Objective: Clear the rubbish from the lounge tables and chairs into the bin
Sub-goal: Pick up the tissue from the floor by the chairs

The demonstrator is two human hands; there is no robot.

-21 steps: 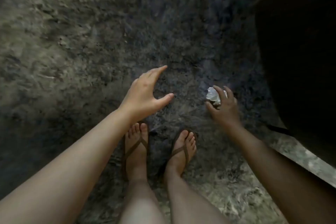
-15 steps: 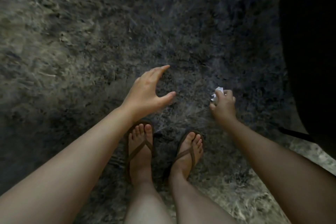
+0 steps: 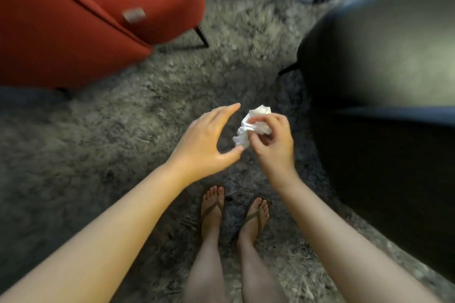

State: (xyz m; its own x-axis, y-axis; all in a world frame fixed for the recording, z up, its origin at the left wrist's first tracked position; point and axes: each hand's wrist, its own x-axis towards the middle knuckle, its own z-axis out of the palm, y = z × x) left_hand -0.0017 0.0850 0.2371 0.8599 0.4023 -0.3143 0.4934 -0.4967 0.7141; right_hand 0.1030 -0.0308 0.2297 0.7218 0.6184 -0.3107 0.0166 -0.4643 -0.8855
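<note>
pinching a crumpled white paper tissue (image 3: 248,128), the right hand (image 3: 273,147) has its fingers (image 3: 268,119) curled over the wad's right side, with the thumb folded in below. most of the tissue sticks out up and to the left of the grip, past the fingertips, and its lower corner hangs down toward the left hand (image 3: 206,145). the wad is held in the air above the grey shaggy carpet (image 3: 123,130), resting on no surface.

the left hand is spread and holds nothing: its fingers reach forward and its thumb stretches toward the tissue's lower corner. the thumb tip is just beside the paper, and whether it touches cannot be told. the tissue lies between the two hands, at the mouth of the gap between the left thumb and fingers.

a red upholstered armchair (image 3: 73,19) on thin dark legs stands at the upper left. a dark round-edged table (image 3: 381,44) fills the right side, near the right hand. both feet, in brown flip-flops (image 3: 211,209), stand on the carpet below the hands. the carpet is blurred.
</note>
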